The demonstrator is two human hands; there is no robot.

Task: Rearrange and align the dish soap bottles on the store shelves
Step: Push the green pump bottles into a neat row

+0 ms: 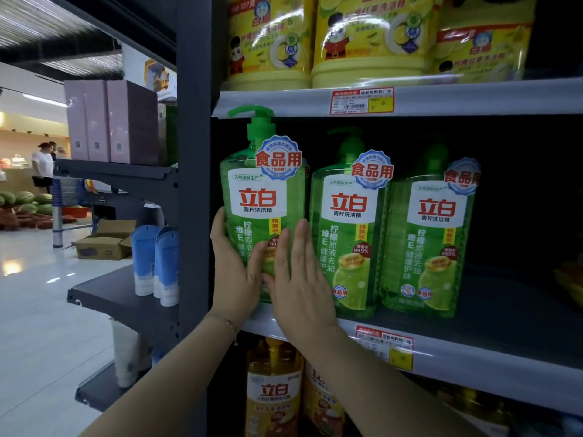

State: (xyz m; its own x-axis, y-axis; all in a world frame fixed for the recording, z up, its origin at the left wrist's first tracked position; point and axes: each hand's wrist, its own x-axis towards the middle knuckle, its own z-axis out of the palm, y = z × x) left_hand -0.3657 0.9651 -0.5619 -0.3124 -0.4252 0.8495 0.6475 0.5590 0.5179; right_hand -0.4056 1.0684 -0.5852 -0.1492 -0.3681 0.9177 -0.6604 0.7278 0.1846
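Note:
Three green pump bottles of dish soap stand in a row on the middle shelf [473,348]. The leftmost green bottle [262,197] stands at the shelf's left end and a little forward of the others. My left hand [235,269] wraps its lower left side. My right hand [301,279] lies flat, fingers straight, against its lower front right. The second green bottle [348,234] and third green bottle [430,244] stand beside it, upright, labels forward.
Yellow soap jugs [369,39] fill the shelf above. Orange soap bottles [274,389] stand on the shelf below. The dark shelf upright [195,184] is just left of my hands. Blue tubes [156,263] hang on the end rack. A person stands far left.

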